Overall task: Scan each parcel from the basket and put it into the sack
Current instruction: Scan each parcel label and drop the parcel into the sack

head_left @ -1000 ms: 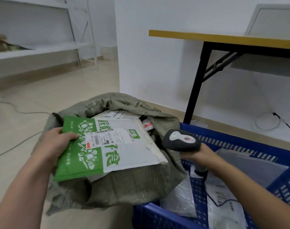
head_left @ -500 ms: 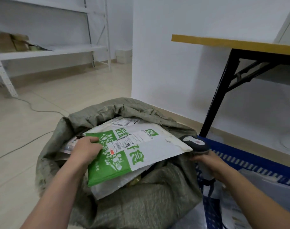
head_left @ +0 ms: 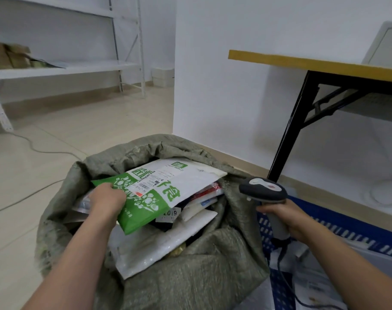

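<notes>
The green-and-white parcel [head_left: 168, 189] lies label-up in the open mouth of the sack [head_left: 201, 276], resting on the other parcels [head_left: 159, 245] piled inside. Its white end points toward the wall. The left hand [head_left: 108, 201] grasps its green end, fingers curled over the edge. The sack is grey-green woven cloth standing on the floor [head_left: 56, 135], with its rim folded outward.

Just to the right, the right hand [head_left: 284, 218] is clenched round the grip of a grey scanner [head_left: 263, 190], whose head points toward the sack. A dark cord [head_left: 280, 265] hangs from the grip. Under that hand is the blue basket [head_left: 324, 222], pressed against the sack's side, with pale bags [head_left: 313, 285] in it.

Beyond the basket a yellow-edged surface [head_left: 313, 63] stands on black legs against the white wall. A white shelf [head_left: 63, 70] stands far left, and a cable [head_left: 34, 148] trails across the floor.
</notes>
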